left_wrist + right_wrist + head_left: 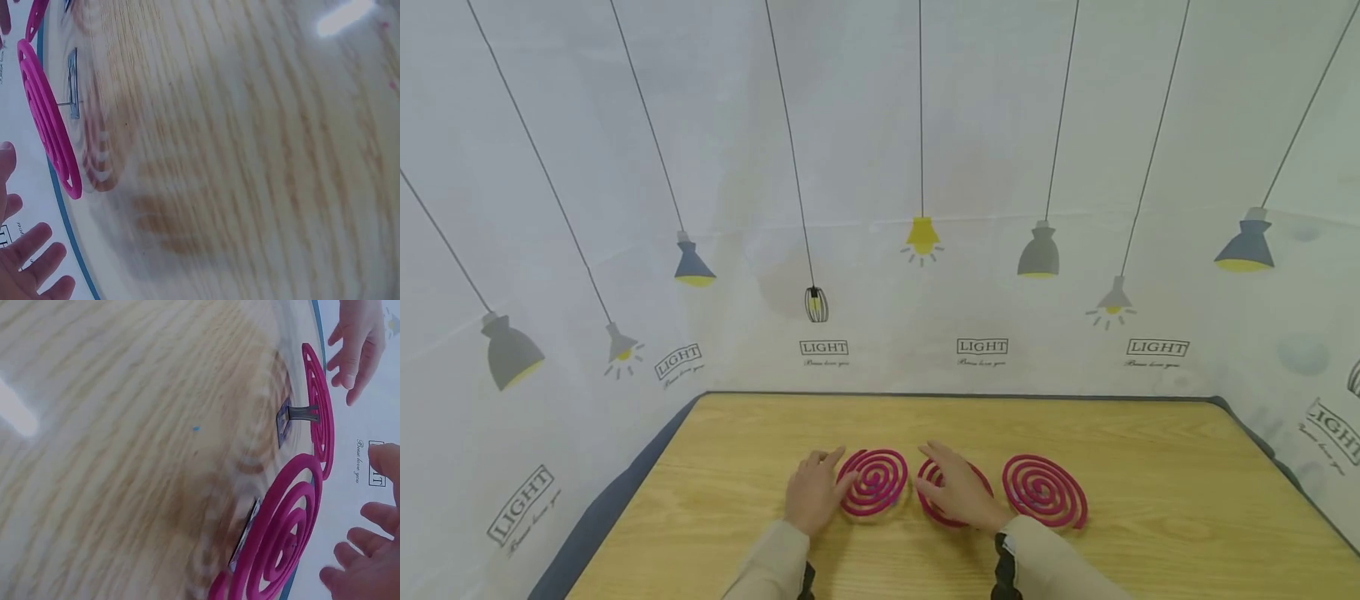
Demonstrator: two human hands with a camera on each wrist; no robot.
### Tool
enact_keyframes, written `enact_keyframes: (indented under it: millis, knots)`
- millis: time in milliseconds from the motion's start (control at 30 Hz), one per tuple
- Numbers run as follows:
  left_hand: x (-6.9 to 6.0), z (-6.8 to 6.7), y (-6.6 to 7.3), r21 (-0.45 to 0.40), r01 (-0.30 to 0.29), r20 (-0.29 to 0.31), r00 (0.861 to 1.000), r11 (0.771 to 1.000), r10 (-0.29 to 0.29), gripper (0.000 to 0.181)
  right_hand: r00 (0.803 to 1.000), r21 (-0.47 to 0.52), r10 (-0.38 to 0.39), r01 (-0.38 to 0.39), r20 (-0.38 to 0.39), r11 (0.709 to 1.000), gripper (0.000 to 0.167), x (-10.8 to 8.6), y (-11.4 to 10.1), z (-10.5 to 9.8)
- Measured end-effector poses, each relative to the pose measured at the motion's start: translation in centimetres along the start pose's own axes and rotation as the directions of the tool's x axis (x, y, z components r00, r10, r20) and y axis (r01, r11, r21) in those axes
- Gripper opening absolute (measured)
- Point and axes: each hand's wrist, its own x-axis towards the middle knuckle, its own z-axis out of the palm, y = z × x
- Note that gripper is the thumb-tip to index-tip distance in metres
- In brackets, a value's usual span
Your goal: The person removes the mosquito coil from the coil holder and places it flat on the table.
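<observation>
Three pink mosquito coils stand in a row on the wooden table, held up on small metal stands. My left hand [815, 492] is at the outer edge of the left coil [874, 481], fingers spread; the left wrist view shows these fingers [40, 240] apart from the coil [45, 115]. Over the middle coil [984, 478] hovers my right hand [958, 490], covering much of it. Its fingers look loose and hold nothing in the right wrist view. The right coil [1040, 490] lies beyond the right wrist. A metal stand [303, 414] supports one coil from below.
The wooden table [722, 508] has a dark blue edge. Behind and beside it hangs a white cloth [865, 167] printed with lamps and the word LIGHT. Light glares off the tabletop in both wrist views.
</observation>
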Motion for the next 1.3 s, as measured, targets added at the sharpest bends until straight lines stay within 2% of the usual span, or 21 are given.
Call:
enact_keyframes:
  millis: [67, 200, 400, 533, 667, 900, 1167, 1300]
  knots:
    - [0.0, 0.2, -0.1, -0.011, 0.011, 0.016, 1.0, 1.0, -0.01, 0.047, 1.0, 0.045, -0.01, 0.009, 0.01, 0.999, 0.045, 0.4, -0.2, 0.2]
    - [0.1, 0.7, -0.5, -0.049, 0.062, 0.055, 0.997, 0.997, -0.06, 0.049, 1.0, 0.063, -0.016, 0.014, 0.024, 0.998, 0.042, 1.3, -0.4, 0.5]
    - [-0.1, 0.6, -0.7, -0.099, 0.136, 0.093, 0.988, 0.986, -0.127, 0.052, 0.997, 0.2, 0.031, -0.046, 0.073, 0.979, 0.038, 2.4, -0.6, 1.0]
    - [-0.2, 0.5, -0.9, -0.164, 0.169, 0.117, 0.982, 0.972, -0.151, 0.051, 0.996, 0.235, 0.043, -0.06, 0.078, 0.97, 0.036, 2.9, -0.5, 1.3]
    - [-0.3, 0.6, -1.1, -0.23, 0.207, 0.159, 0.972, 0.951, -0.174, 0.047, 0.995, 0.219, 0.055, -0.072, 0.083, 0.973, 0.035, 3.2, -0.4, 1.5]
    - [-0.4, 0.8, -1.0, -0.284, 0.249, 0.201, 0.96, 0.926, -0.197, 0.045, 0.99, 0.147, 0.102, -0.116, 0.098, 0.982, 0.034, 3.6, -0.3, 2.1]
    - [-0.5, 0.9, -0.9, -0.283, 0.238, 0.161, 0.967, 0.929, -0.198, 0.035, 0.991, 0.116, 0.094, -0.105, 0.097, 0.988, 0.029, 3.9, -0.3, 2.7]
    - [-0.6, 0.6, -0.7, -0.306, 0.265, 0.161, 0.961, 0.914, -0.225, 0.032, 0.992, 0.102, 0.09, -0.099, 0.093, 0.99, 0.028, 4.1, -0.4, 2.8]
